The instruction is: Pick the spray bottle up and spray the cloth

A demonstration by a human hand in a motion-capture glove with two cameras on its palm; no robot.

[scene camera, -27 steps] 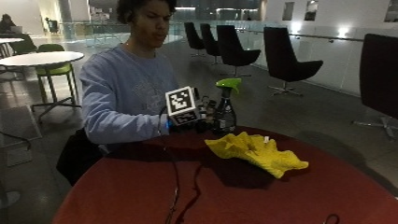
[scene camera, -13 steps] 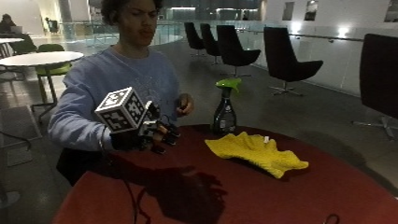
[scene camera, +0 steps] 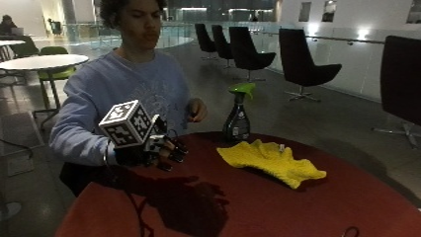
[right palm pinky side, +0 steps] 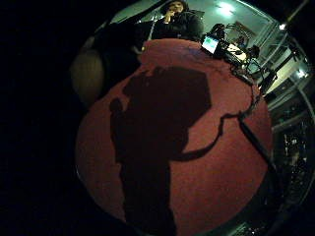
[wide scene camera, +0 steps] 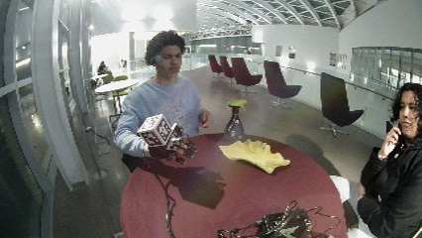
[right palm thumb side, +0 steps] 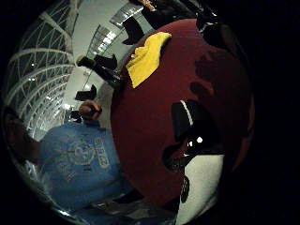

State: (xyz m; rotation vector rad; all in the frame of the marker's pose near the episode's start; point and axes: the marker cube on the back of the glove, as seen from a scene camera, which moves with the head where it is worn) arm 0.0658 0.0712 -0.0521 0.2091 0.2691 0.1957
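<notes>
Hovering above the near-left part of the round red table (scene camera: 276, 207), the gloved right hand (scene camera: 158, 152) holds nothing; its fingers (scene camera: 176, 150) hang loosely curled and point toward the middle of the tabletop, and its shadow falls on the red surface beneath it; the bare left hand (scene camera: 196, 109) is raised near the person's chest, lightly curled, and whether it grasps anything cannot be told. The spray bottle (scene camera: 237, 113), dark with a green trigger head, stands upright on the far edge of the table, well apart from the gloved hand; the yellow cloth (scene camera: 271, 160) lies crumpled on the tabletop just in front of the bottle and to its side, spreading toward the right edge of the table; whether cloth and bottle touch cannot be told. From the thumb-side palm view the bottle (right palm thumb side: 101, 70) and cloth (right palm thumb side: 146, 58) sit side by side at the table's far rim, with the person's blue sweatshirt (right palm thumb side: 79, 159) close by. The little-finger-side view shows only the red tabletop (right palm pinky side: 221, 182) crossed by the hand's shadow.
</notes>
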